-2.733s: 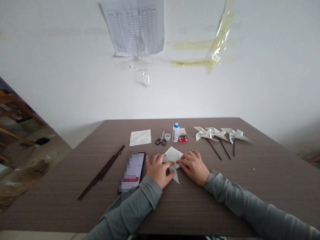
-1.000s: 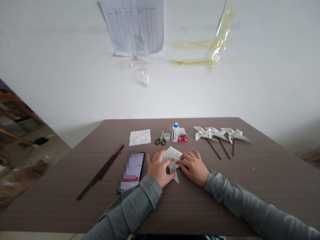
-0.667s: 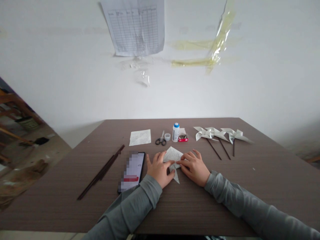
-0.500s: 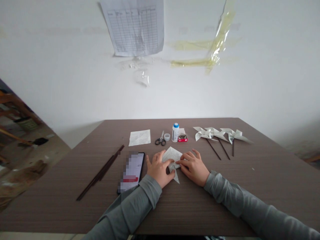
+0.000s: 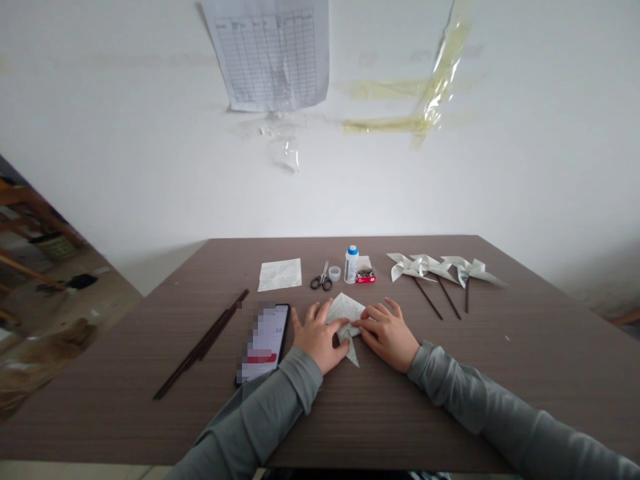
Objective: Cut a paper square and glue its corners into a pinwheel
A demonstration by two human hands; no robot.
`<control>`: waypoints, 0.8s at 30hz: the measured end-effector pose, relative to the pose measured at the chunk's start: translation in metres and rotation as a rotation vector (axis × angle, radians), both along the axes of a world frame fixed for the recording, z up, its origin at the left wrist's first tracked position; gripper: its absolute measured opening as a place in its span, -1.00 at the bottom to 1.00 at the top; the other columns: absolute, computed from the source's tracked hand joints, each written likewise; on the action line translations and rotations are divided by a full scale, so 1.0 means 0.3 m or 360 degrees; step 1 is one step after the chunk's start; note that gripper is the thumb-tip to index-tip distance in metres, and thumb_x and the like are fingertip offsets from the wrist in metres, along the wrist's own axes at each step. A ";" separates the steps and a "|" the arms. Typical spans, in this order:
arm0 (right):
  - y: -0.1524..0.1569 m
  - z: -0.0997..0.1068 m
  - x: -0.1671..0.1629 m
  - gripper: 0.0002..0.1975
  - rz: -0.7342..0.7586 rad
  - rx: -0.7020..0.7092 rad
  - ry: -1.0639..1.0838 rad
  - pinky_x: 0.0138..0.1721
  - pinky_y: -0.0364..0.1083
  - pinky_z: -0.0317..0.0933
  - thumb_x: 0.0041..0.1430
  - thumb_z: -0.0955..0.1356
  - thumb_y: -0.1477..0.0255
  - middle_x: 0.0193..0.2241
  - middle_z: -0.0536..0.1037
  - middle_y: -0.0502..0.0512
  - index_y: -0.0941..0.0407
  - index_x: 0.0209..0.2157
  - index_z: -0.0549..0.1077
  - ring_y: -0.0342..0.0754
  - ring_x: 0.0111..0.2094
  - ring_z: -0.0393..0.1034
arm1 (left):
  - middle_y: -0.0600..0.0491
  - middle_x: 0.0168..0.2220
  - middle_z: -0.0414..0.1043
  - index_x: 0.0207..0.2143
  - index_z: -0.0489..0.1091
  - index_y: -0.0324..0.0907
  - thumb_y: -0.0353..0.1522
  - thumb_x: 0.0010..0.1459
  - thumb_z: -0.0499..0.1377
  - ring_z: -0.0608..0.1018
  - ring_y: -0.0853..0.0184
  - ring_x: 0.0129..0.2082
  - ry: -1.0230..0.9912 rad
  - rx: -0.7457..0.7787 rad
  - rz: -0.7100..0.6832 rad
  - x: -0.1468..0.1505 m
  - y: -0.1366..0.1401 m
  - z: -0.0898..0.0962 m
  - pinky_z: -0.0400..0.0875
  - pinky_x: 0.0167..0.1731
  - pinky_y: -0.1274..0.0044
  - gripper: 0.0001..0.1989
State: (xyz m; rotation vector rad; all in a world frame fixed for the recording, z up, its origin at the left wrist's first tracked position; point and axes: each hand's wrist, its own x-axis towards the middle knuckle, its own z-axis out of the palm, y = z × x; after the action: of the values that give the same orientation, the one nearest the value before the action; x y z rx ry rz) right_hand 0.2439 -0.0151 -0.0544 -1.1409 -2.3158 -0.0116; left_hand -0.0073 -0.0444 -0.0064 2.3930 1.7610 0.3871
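Note:
A printed paper [image 5: 345, 307] lies on the table between my hands, one pointed flap hanging toward me and its near edges partly covered by fingers. My left hand [image 5: 319, 339] grips its left side with thumb and index finger, the other fingers spread on the table. From the right, my right hand [image 5: 389, 337] pinches the paper near its middle, its fingertips close to those of the left. What lies right under the fingertips is hidden. Beyond the hands stand a white glue bottle [image 5: 351, 267] with a blue cap and a red box of small pins [image 5: 366, 275].
Scissors [image 5: 321, 281], a small clear cup [image 5: 335, 273] and a paper sheet [image 5: 280, 275] lie farther back. Several paper pinwheels [image 5: 425, 267] on dark sticks are at the right. A phone [image 5: 265, 343] and dark sticks [image 5: 205, 340] lie left. A wall [image 5: 150, 167] rises behind.
The number on the phone screen has gone from 49 to 50. Both hands and the paper stay almost in place; the view shifts only slightly.

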 end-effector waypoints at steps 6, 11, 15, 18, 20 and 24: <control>0.002 -0.005 -0.001 -0.65 -0.0004 0.0019 0.0010 0.54 0.57 0.54 0.66 0.46 0.41 -0.09 0.88 0.13 -0.26 0.05 0.93 0.32 0.06 0.82 | -0.11 0.79 0.47 0.38 0.88 0.24 -0.24 0.39 0.54 0.52 -0.54 0.68 -0.0033 0.0032 0.0066 -0.003 0.001 -0.008 0.26 0.69 -0.60 -0.47; 0.002 -0.010 -0.001 -0.64 -0.0009 0.0010 0.0038 0.56 0.59 0.50 0.69 0.45 0.41 -0.10 0.88 0.10 -0.25 0.07 0.92 0.30 0.04 0.82 | -0.07 0.82 0.44 0.40 0.86 0.26 -0.23 0.46 0.51 0.46 -0.48 0.73 0.0031 -0.0025 0.0046 -0.006 -0.002 -0.006 0.18 0.70 -0.61 -0.50; 0.001 -0.010 -0.002 -0.65 0.0000 0.0021 0.0060 0.56 0.57 0.51 0.70 0.45 0.41 -0.10 0.88 0.12 -0.25 0.09 0.92 0.28 0.02 0.81 | -0.09 0.81 0.45 0.43 0.85 0.26 -0.25 0.48 0.52 0.46 -0.47 0.74 0.0051 0.0000 0.0039 -0.002 -0.003 -0.008 0.15 0.71 -0.63 -0.47; 0.002 -0.009 -0.003 -0.65 -0.0001 0.0034 0.0029 0.53 0.59 0.54 0.69 0.46 0.39 -0.11 0.86 0.12 -0.27 0.06 0.93 0.31 0.01 0.81 | -0.09 0.83 0.42 0.43 0.85 0.26 -0.25 0.47 0.52 0.46 -0.48 0.75 0.0053 -0.0003 0.0036 0.001 -0.003 -0.010 0.14 0.71 -0.64 -0.47; 0.003 -0.009 -0.003 -0.65 0.0000 0.0046 0.0009 0.52 0.59 0.56 0.70 0.44 0.38 -0.11 0.86 0.13 -0.27 0.07 0.93 0.30 0.01 0.81 | -0.11 0.84 0.40 0.43 0.85 0.24 -0.25 0.46 0.53 0.46 -0.47 0.75 0.0036 -0.0006 0.0042 0.002 -0.003 -0.012 0.14 0.72 -0.63 -0.47; 0.007 -0.012 -0.001 -0.63 0.0004 0.0044 0.0011 0.52 0.59 0.57 0.73 0.42 0.36 -0.11 0.86 0.14 -0.28 0.10 0.93 0.31 0.03 0.81 | -0.12 0.79 0.47 0.33 0.89 0.21 -0.29 0.43 0.54 0.51 -0.44 0.72 -0.0010 0.0060 0.0019 0.000 -0.008 -0.016 0.12 0.76 -0.56 -0.53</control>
State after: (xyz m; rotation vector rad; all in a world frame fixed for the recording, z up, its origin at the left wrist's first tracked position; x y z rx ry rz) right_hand 0.2437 -0.0131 -0.0582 -1.1227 -2.3040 -0.0382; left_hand -0.0074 -0.0467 -0.0111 2.4047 1.7820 0.4330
